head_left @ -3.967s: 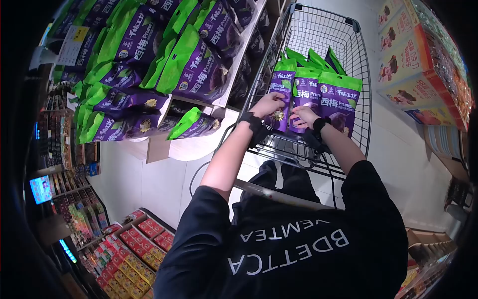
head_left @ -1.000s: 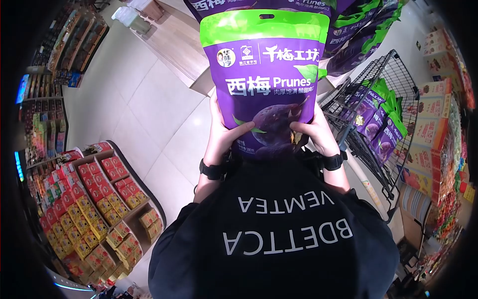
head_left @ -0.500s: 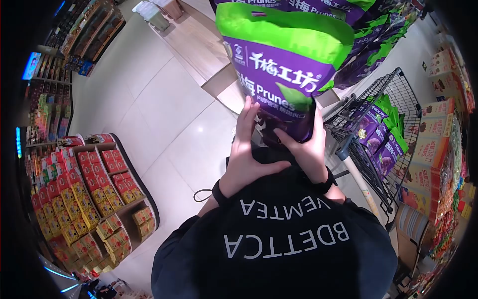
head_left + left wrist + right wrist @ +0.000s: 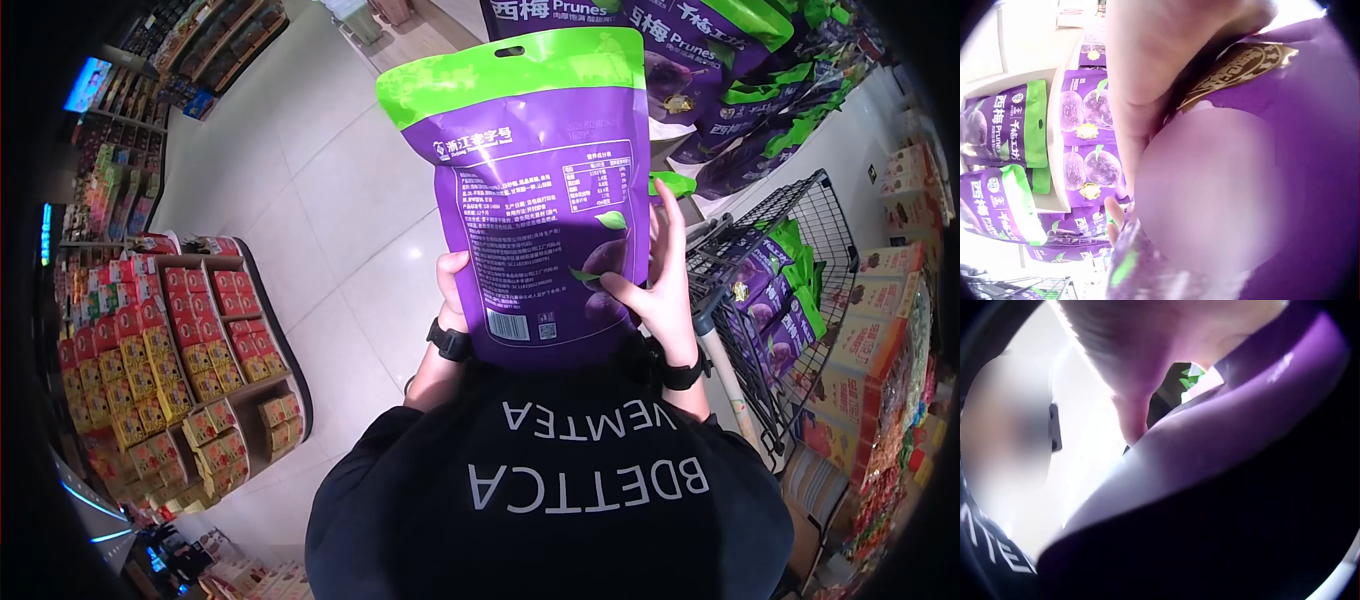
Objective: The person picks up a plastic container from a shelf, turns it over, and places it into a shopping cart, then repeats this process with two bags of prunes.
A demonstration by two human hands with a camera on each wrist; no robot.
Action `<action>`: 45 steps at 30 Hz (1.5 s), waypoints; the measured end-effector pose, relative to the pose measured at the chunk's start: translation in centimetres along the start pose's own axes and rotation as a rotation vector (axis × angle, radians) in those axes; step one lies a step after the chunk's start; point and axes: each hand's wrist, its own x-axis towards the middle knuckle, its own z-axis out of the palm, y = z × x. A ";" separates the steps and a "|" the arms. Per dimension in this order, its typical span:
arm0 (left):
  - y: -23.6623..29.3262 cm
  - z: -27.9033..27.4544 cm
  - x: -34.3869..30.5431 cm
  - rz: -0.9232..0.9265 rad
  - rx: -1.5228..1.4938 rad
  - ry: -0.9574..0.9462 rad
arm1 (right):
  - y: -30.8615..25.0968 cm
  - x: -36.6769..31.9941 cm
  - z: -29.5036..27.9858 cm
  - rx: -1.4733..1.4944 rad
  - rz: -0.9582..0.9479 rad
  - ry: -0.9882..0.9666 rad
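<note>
A large purple bag of prunes (image 4: pixel 540 230) with a green top band is held upright before the chest in the head view. Its printed back, with a nutrition table and a barcode, faces the camera. At the bag's lower left edge my left hand (image 4: pixel 455 290) grips it, most fingers hidden behind. My right hand (image 4: pixel 665 300) holds the lower right side, thumb on the printed face and other fingers along the edge. In the left wrist view the left hand (image 4: pixel 1160 50) lies against the gold-sealed front. The right wrist view shows the right hand's thumb (image 4: pixel 1132 422) at the bag.
A shopping cart (image 4: pixel 735 260) holding several more prune bags (image 4: pixel 775 305) stands to the right. Shelves of prune bags (image 4: pixel 720 110) rise behind the held one. Red and yellow boxes fill a display (image 4: pixel 185 350) at left, with tiled floor (image 4: pixel 340 240) between. Stacked cartons (image 4: pixel 865 330) line the far right.
Earlier both hands were at bags in the cart. A second ago the held bag showed its front; it has since been turned round, the left hand coming off and gripping its edge again.
</note>
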 end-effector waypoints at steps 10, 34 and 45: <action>1.2 1.8 1.3 0.175 1.079 0.222 | 1.1 -0.1 0.1 0.391 0.019 -0.054; -0.7 5.4 3.3 0.382 1.229 0.292 | 1.2 0.4 -0.9 0.374 0.043 -0.047; 1.4 5.2 3.4 0.457 1.483 0.486 | 1.8 0.4 -1.0 0.368 0.051 -0.048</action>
